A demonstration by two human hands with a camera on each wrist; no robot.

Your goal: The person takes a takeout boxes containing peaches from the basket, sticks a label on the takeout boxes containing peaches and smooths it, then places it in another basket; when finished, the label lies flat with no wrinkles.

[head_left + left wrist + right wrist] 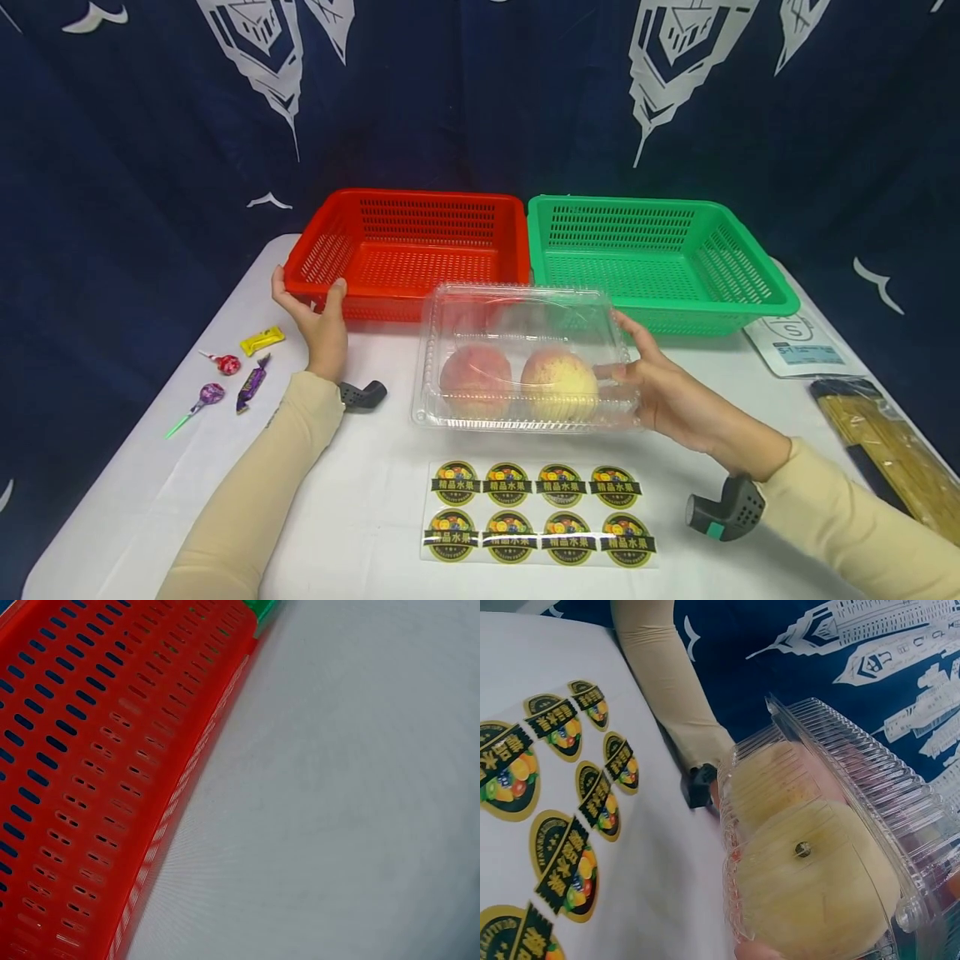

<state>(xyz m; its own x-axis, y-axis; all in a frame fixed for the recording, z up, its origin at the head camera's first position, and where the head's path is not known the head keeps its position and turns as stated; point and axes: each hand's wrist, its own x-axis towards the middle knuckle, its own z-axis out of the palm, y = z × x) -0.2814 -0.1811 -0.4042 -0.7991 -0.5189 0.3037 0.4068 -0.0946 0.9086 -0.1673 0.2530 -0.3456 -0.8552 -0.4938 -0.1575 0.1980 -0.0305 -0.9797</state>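
A clear plastic clamshell box (525, 312) hangs over the table at the centre, and two peaches (558, 385) show through its wall. My right hand (671, 392) holds this box by its right side. In the right wrist view the peaches (817, 885) lie side by side behind the ribbed plastic, with a fingertip at the lower edge. My left hand (321, 329) grips the near left corner of the red basket (405, 304), thumb at the front wall and fingers round the side. The left wrist view has the basket's slotted wall (97, 765) but no fingers.
A green basket (660, 317) stands right of the red one. Below the box lies a sheet of round fruit stickers (540, 512). On the left are two lollipops (212, 393) and wrapped candies (262, 340). A white packet (802, 346) and a noodle-like pack (885, 442) lie right.
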